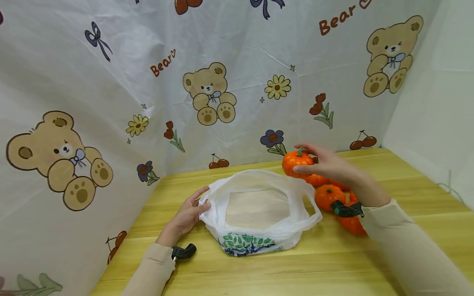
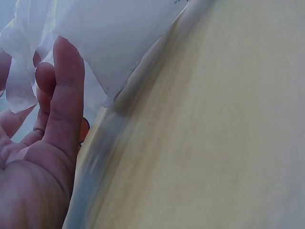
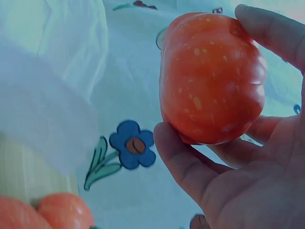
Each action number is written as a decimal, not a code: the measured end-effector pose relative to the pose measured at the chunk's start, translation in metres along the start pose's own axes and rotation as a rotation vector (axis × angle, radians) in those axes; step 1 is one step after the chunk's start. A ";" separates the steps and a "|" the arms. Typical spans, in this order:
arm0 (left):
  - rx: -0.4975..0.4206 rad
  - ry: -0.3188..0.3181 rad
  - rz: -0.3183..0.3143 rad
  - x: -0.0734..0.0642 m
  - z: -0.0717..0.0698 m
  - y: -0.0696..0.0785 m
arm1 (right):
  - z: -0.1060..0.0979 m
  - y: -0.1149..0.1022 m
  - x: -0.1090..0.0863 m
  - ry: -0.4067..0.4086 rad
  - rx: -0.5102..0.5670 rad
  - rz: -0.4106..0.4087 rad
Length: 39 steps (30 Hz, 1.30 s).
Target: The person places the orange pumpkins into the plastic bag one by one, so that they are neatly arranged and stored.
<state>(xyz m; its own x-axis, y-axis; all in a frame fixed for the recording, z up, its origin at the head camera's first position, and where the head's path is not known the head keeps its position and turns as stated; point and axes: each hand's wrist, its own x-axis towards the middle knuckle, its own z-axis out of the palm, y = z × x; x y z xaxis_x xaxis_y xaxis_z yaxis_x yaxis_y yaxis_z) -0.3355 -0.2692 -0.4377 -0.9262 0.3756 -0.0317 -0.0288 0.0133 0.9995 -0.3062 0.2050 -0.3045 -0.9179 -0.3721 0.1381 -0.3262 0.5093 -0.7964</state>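
Note:
A white plastic bag (image 1: 255, 234) with a green leaf print stands on the table, its mouth spread wide. At its left side my left hand (image 1: 190, 211) pinches the rim, thumb inside the edge. In the left wrist view the bag's thin plastic (image 2: 119, 43) passes by the fingers of that hand (image 2: 47, 148). My right hand (image 1: 329, 164) holds a small orange pumpkin (image 1: 294, 164) with a green stem, raised beyond the bag's far right rim. From the right wrist, the speckled pumpkin (image 3: 214, 78) sits between the thumb and fingers of my right hand (image 3: 257, 176).
Several more orange pumpkins (image 1: 329, 197) lie in a cluster on the wooden table (image 1: 229, 275), right of the bag and partly under my right forearm. A bear-print cloth (image 1: 240, 135) hangs behind and to the left. A white wall (image 1: 433, 135) borders the right side.

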 end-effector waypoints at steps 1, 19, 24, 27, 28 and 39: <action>-0.003 0.001 -0.002 0.000 0.000 0.000 | 0.003 -0.002 0.002 -0.004 0.002 -0.003; -0.025 -0.015 -0.003 -0.001 0.004 0.000 | 0.055 -0.025 0.053 -0.125 0.053 -0.026; -0.040 -0.022 0.000 0.000 0.004 0.000 | 0.075 -0.031 0.070 -0.173 0.090 -0.022; -0.040 -0.030 0.007 -0.001 0.004 0.001 | 0.088 -0.032 0.080 -0.187 0.093 -0.013; -0.039 -0.032 0.008 -0.001 0.004 0.001 | 0.092 -0.032 0.083 -0.188 0.093 -0.008; -0.049 -0.039 0.007 -0.003 0.007 0.003 | 0.129 -0.031 0.099 -0.248 0.101 0.060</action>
<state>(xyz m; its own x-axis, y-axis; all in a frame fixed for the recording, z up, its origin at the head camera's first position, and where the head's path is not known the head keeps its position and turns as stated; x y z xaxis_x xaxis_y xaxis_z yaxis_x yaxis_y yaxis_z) -0.3306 -0.2640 -0.4347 -0.9110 0.4116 -0.0235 -0.0413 -0.0344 0.9986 -0.3575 0.0519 -0.3420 -0.8476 -0.5284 -0.0494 -0.2374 0.4607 -0.8552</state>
